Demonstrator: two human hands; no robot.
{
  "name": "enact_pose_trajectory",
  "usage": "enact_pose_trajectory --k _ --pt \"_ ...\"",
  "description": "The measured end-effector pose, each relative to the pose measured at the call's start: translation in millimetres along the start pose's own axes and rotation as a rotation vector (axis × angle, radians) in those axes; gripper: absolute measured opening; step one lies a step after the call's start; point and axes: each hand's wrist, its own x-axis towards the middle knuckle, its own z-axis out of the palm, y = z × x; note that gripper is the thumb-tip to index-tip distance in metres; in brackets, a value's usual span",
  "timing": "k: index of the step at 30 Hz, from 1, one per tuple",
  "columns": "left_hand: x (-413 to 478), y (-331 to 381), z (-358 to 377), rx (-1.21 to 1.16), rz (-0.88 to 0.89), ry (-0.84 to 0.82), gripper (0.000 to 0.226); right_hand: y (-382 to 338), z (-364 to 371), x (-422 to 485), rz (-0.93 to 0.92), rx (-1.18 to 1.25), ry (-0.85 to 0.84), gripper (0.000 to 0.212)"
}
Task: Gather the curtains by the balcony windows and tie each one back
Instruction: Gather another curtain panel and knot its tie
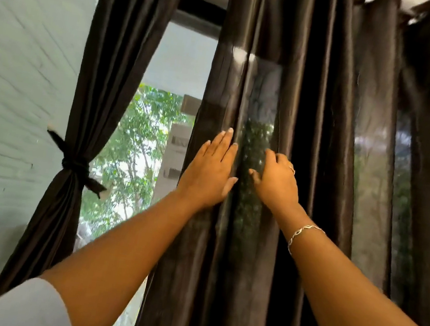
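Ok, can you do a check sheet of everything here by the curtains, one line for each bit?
Surface: nothing seen.
Job's things: left curtain gathered and knotted with a tie; middle curtain hangs loose, untied.
Clutter: nothing seen.
Hands: left hand flat on the middle curtain; right hand touches it alongside, fingers slightly bent.
Cables: nothing seen.
Surroundings: window with green trees outside; pale brick wall on the left.

Dark, faintly glossy, half-sheer cloth curtain [309, 149]; metal-looking bracelet [304, 233].
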Motion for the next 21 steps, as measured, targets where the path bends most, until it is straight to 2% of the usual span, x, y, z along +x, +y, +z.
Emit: enact_pose_trajectory --k 6,11,13,21 --pt "49 -12 -12 -0.385 -0.317 0.192 0.082 -10 -2 57 0.012 0.093 0.123 0.054" --pt "79 -22 -9 -0.391 -0.454 0.239 0.086 -4 5 84 0.012 0.181 0.206 0.053" --pt "86 -25 -6 -0.386 -0.491 0.253 0.081 0 7 94 0.016 0.23 0.247 0.05" --pt "86 -54 8 -0.337 -0.58 0.335 0.033 17 9 124 0.103 0.379 0.395 0.047"
